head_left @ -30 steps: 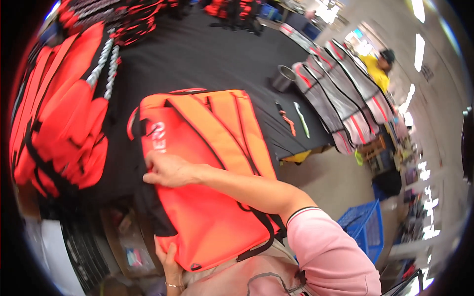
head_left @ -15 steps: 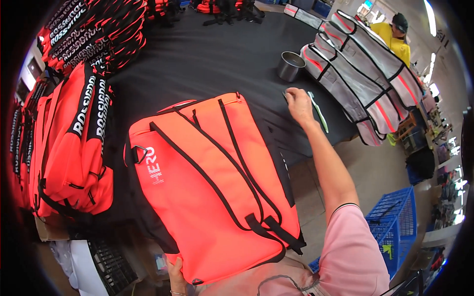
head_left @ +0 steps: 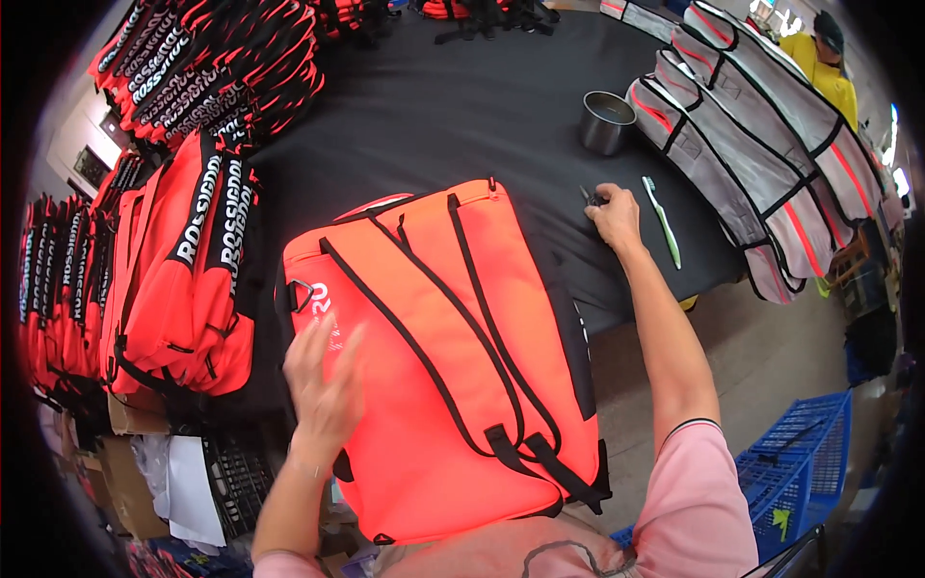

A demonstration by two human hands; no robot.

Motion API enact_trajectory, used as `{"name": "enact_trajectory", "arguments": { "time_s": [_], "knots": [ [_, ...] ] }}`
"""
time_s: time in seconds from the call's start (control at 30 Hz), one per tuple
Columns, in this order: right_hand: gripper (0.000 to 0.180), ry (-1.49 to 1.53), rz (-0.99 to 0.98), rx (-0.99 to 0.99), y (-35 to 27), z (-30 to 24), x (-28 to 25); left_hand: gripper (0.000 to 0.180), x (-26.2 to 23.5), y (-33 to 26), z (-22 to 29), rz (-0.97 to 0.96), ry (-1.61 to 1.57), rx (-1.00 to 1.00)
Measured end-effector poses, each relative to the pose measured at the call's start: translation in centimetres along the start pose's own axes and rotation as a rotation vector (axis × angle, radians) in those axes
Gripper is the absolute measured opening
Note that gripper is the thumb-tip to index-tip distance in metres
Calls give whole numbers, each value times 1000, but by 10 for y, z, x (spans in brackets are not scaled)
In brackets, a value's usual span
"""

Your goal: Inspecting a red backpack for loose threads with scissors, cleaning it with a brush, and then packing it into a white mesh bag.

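Note:
A bright red-orange backpack point(head_left: 414, 385) with black-edged shoulder straps lies on the black-covered table in front of me, its bottom end against my body. My left hand point(head_left: 326, 390) is over the backpack's left side, blurred by motion, with its fingers apart and nothing seen in them. On the table to the right of the backpack, my right hand point(head_left: 617, 217) is closed round small dark thread snips point(head_left: 594, 199), mostly covered by the fingers. A green and white toothbrush point(head_left: 663, 223) lies just right of that hand. Beyond it stands a metal cup point(head_left: 607, 125).
Red backpacks point(head_left: 173, 279) stand along the left, with a tall pile of red and black bags point(head_left: 212, 77) behind. Grey padded bags point(head_left: 761, 144) lie stacked at the right. A blue plastic crate point(head_left: 795, 472) is on the floor. A person in yellow point(head_left: 824, 77) is at the far right.
My left hand has come up from the backpack's lower left corner to over its left side. The right hand stays by the toothbrush, with the snips showing more. The view has shifted somewhat.

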State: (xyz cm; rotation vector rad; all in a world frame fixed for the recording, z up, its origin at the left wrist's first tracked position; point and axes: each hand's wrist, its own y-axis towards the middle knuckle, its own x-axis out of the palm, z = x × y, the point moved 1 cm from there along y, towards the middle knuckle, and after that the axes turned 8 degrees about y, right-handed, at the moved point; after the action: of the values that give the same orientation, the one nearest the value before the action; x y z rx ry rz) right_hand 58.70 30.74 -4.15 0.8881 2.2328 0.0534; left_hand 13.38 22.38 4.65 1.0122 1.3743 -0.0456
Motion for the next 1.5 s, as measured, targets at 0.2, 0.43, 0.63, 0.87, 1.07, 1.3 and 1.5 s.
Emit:
{"name": "enact_trajectory", "arguments": {
  "time_s": [0.2,0.43,0.63,0.87,1.07,1.3,1.5],
  "knots": [
    [21,62,-262,69,-35,-17,-42,53,61,96,4,-114,24,603],
    [14,374,-146,72,-35,-9,-56,47,87,197,-37,39,-448,238],
    [17,393,-114,-61,-27,-41,-21,57,139,249,-108,37,-315,-586],
    [25,524,-213,1,-15,-92,11,61,171,124,-26,-283,-208,-100],
    [56,187,-343,-58,-13,-157,33,43,113,73,30,-152,-288,-72],
    [58,101,-421,-213,-58,-130,38,33,99,44,49,-60,-218,104],
    [59,394,-458,-47,-88,-96,34,25,90,42,53,-67,-299,44]
  ]
}}
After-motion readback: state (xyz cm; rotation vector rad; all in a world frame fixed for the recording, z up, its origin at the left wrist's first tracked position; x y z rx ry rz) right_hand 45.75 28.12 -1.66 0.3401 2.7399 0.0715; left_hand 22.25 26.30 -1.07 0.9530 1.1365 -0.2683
